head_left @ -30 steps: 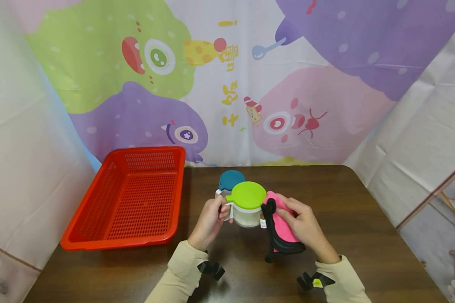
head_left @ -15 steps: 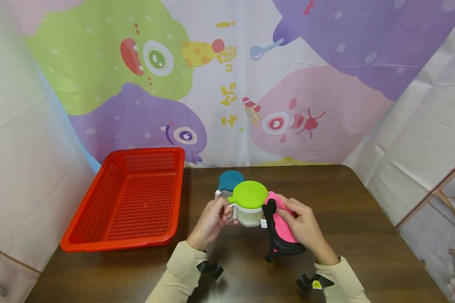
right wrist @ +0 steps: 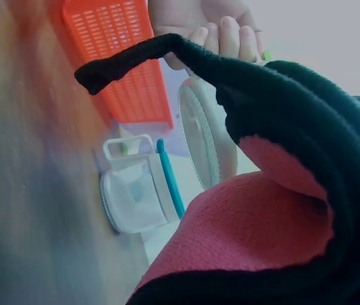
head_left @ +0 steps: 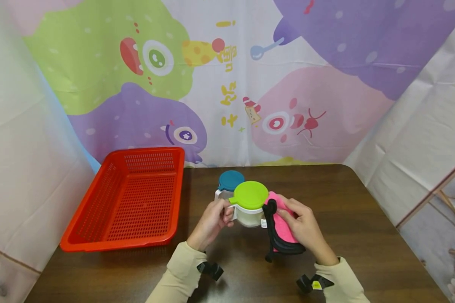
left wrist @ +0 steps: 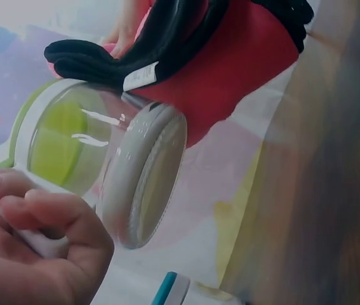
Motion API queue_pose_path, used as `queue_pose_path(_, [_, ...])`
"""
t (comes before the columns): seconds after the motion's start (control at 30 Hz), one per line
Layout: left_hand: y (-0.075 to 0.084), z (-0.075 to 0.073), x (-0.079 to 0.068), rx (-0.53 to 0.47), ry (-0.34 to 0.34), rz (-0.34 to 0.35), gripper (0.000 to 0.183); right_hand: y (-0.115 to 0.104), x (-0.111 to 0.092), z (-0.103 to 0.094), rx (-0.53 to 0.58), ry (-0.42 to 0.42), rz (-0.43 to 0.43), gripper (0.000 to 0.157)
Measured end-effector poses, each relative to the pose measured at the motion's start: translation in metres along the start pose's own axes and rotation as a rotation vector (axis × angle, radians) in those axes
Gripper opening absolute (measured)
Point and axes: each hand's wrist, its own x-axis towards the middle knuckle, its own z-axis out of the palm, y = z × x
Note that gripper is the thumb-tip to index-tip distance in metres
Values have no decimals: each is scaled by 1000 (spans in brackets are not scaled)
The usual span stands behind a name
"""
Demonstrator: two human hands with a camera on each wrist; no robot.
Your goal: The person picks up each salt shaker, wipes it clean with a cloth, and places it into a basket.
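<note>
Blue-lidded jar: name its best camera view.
Right wrist: the blue-lidded jar shows its handle, body and lid edge. The head view shows the lid's top, the green-lidded jar hiding part of the body; the left wrist catches only a bit at the bottom edge.

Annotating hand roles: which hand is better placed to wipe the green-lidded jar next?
Probably the right hand: it holds the pink-and-black cloth close beside the green-lidded jar, while the left hand grips the jar.
</note>
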Motion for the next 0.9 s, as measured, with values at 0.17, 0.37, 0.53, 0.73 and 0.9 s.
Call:
queue_pose_path(0.17, [0, 1, 0, -53, 41, 19, 31, -2, -1, 0, -2, -9, 14, 37])
queue_pose_path(0.37, [2, 2, -1, -75, 48, 42, 32, -4, -3, 1, 1, -15, 24, 34])
queue_pose_path(0.53, [2, 3, 0, -73, 60, 54, 31, -6, -5, 1, -5, 10, 8, 37])
queue_pose_path(0.73, [1, 5, 0, -85, 96, 66, 31, -8, -8, 3, -17, 25, -45, 38])
queue_pose_path(0.9, [1, 8, 0, -92, 117, 75, 31, -8, -9, 4, -33, 16, -48, 39])
